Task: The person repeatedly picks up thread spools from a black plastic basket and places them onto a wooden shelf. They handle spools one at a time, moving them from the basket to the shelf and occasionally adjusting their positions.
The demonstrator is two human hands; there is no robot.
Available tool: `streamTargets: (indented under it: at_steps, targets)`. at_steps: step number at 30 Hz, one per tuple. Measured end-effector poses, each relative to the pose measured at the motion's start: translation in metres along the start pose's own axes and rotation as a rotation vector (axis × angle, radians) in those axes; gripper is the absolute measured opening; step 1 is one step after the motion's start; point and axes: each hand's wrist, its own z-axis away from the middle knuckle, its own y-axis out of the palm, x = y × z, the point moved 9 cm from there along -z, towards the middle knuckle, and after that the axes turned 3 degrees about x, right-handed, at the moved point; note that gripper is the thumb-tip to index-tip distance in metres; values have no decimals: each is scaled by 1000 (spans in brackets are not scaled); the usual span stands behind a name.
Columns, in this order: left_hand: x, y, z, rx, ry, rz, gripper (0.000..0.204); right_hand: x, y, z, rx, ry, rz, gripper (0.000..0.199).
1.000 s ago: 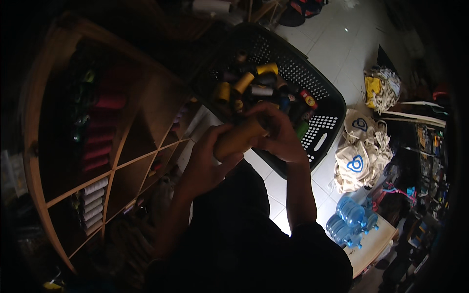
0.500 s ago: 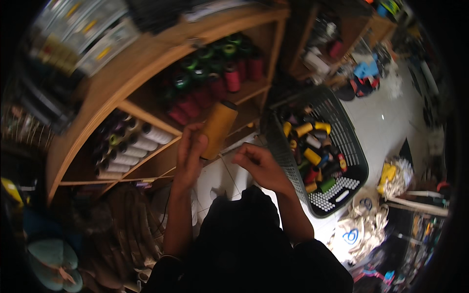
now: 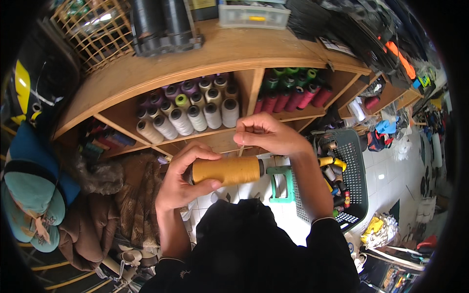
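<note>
Wooden shelf now fills upper frame; my left hand still grips the mustard spool, right hand pinching its thread.

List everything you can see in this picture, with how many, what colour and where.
thread spool: one, mustard yellow, lying sideways in the left hand
thread end: one, thin and yellow, pinched by the right hand
pale cones: about a dozen, white, cream, green and purple, left shelf compartment
red and green cones: several, right shelf compartment
wooden shelf: one, light brown, across the top
plastic basket: one, dark, on the floor at right, holding mixed spools
green frame: one, on the tiled floor
wire basket: one, tan, on the shelf top
caps: a few, teal, far left
left hand: gripping the spool
right hand: fingers pinched together
</note>
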Motion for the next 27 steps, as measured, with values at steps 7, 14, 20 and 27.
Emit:
streamTargets:
  at_steps: [7, 14, 20, 27]
  targets:
    - [-16, -61, 52, -491, 106, -383, 43, 64, 75, -20, -230, -170, 570, 23]
    - [3, -109, 102, -830, -6, 63, 38, -6, 134, -37, -287, -232, 63, 16]
    - [9, -129, 122, -611, 148, 425, 35, -52, 155, -78, 168, 233, -300, 20]
    - [-5, -128, 145, -330, 6, -72, 43, 12, 175, -126, 463, 35, 448, 27]
